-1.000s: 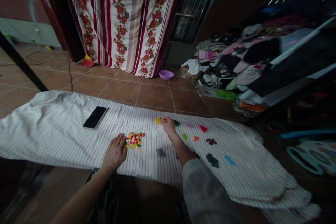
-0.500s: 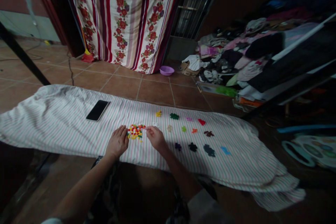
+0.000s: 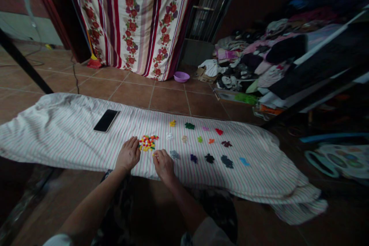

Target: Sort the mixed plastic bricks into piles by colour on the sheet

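A mixed pile of small red, yellow, white, orange and green pieces (image 3: 147, 143) lies on the striped cloth (image 3: 72, 138). My left hand (image 3: 128, 154) rests flat at the pile's left edge, fingers stretched out and holding nothing. Just below and right of the pile, my right hand (image 3: 163, 165) pinches a small yellow piece (image 3: 153, 155) at the cloth. Beside that hand sits a grey group of pieces (image 3: 174, 155), with a white group (image 3: 169, 136) above it. Farther right are single-colour groups, among them dark green (image 3: 189, 125), red (image 3: 219, 131), black (image 3: 210, 158) and blue (image 3: 244, 161).
A dark-screened phone (image 3: 106, 120) lies on the cloth at left. Beyond the cloth are a tiled floor, a purple basin (image 3: 181, 77), a flowered curtain (image 3: 135, 23) and a red broom (image 3: 93, 61). Heaped clothes (image 3: 248, 57) fill the right side.
My right hand has moved down and left from the pile's upper right edge to the yellow piece, uncovering the grey group. My left hand stays by the pile. The view has shifted slightly.
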`<state>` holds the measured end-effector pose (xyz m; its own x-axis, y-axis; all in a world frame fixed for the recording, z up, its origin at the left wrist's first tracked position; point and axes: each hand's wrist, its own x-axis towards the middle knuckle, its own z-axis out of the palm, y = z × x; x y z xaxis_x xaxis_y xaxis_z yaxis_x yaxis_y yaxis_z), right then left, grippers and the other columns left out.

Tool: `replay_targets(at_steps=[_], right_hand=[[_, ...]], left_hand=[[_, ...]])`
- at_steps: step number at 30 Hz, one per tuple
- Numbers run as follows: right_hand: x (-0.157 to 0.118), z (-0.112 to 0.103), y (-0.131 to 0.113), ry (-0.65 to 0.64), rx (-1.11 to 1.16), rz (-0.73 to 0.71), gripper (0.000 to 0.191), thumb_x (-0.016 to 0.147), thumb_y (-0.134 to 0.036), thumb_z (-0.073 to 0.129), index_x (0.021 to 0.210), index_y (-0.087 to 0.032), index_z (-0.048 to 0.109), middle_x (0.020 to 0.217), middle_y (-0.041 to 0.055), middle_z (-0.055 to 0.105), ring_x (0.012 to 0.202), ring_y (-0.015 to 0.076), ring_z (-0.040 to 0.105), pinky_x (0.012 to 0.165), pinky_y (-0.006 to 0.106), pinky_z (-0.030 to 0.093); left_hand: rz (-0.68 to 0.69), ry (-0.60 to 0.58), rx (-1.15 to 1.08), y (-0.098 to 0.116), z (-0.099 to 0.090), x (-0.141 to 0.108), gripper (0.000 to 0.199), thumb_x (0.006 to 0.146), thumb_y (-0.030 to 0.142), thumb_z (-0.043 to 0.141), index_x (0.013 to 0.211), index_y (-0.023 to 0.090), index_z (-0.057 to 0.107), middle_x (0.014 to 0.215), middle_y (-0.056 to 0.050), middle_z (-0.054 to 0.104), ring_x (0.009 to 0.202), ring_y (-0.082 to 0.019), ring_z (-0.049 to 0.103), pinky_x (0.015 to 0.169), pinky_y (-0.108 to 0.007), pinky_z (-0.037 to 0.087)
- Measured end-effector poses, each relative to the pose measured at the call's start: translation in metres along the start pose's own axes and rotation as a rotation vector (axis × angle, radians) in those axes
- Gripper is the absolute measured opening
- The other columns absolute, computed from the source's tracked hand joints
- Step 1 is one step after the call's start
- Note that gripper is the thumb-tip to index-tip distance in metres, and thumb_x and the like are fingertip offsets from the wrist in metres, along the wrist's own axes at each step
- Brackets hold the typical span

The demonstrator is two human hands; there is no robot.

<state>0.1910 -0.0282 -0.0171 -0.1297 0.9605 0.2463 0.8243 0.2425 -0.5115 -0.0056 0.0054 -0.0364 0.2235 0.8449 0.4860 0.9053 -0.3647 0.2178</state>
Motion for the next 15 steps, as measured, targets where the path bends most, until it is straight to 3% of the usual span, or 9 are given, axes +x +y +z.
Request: replay_targets(at_steps=[8,15], right_hand=[[-0.0058,-0.0035,0.0034,0.072,0.141,0.043,0.013,0.088,-0.02,0.047,0.088,-0.02,0.06,0.084,0.0035,0.064,0.077,0.0157,0.06,0.072,0.025,0.041],[-0.0057,-0.005,0.0022,0.054,0.166,0.092,0.013,0.087,-0.023,0.048,0.087,-0.02,0.061,0.083,0.0033,0.065,0.073,0.0156,0.061,0.07,0.025,0.043]], left_hand=[[0.004,0.0,0.03,0.0,0.0003,0.0002,0.039,0.089,0.024,0.038,0.121,0.011,0.058,0.13,-0.016,0.06,0.128,-0.027,0.05,0.104,-0.044,0.044],[0.008,0.008,0.04,0.0006,-0.0005,0.0007,0.039,0.089,0.024,0.038,0.12,0.012,0.058,0.128,-0.016,0.06,0.127,-0.027,0.051,0.103,-0.044,0.044]])
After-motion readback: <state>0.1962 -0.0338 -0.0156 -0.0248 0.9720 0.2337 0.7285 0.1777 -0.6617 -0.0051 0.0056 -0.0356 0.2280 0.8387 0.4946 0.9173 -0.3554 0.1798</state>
